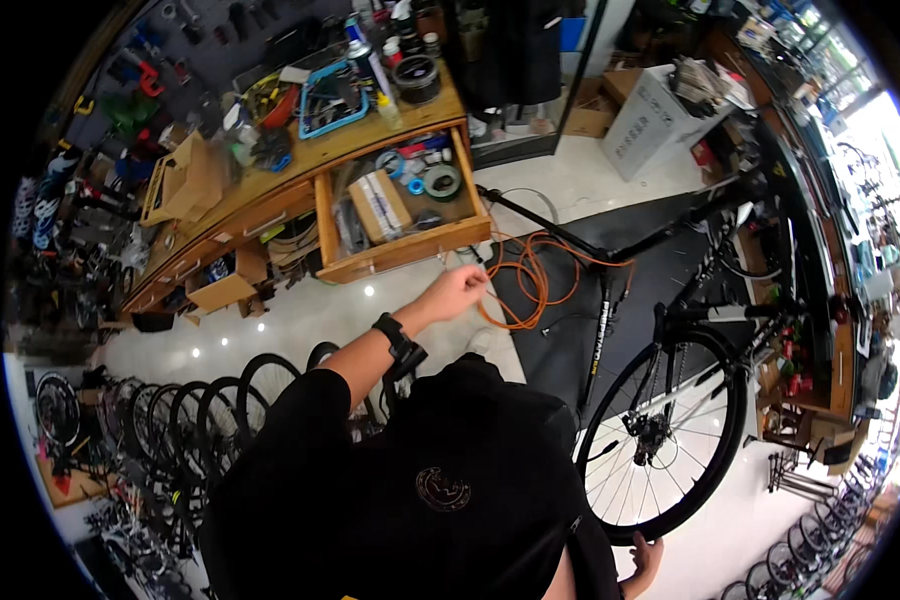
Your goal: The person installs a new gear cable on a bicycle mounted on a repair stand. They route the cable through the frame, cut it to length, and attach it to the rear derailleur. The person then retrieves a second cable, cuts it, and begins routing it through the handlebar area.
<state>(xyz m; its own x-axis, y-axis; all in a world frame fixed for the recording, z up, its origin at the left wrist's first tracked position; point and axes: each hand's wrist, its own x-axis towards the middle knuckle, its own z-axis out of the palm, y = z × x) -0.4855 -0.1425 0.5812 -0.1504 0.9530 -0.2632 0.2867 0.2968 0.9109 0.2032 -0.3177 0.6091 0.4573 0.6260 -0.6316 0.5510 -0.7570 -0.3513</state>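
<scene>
My left hand (455, 293) is held out near the front of an open wooden drawer (400, 250), its fingers curled together. Whatever they hold, if anything, is too small to make out. Down at the lower right, my right hand (645, 562) has its fingers at the outer edge of a black bicycle tyre (715, 478) and seems to grip it; part of the hand is hidden. That spoked wheel belongs to a black bicycle frame (602, 320) held up over a dark mat. In the drawer lie a cardboard box (379, 206) and several rolls of tape (442, 181).
An orange hose (530, 290) lies coiled between the drawer and the frame. The wooden workbench (260, 190) carries a blue tray (332, 100), bottles and cans. Rows of bicycle wheels (220, 410) stand at the left. A grey bin (650, 125) stands at the far right.
</scene>
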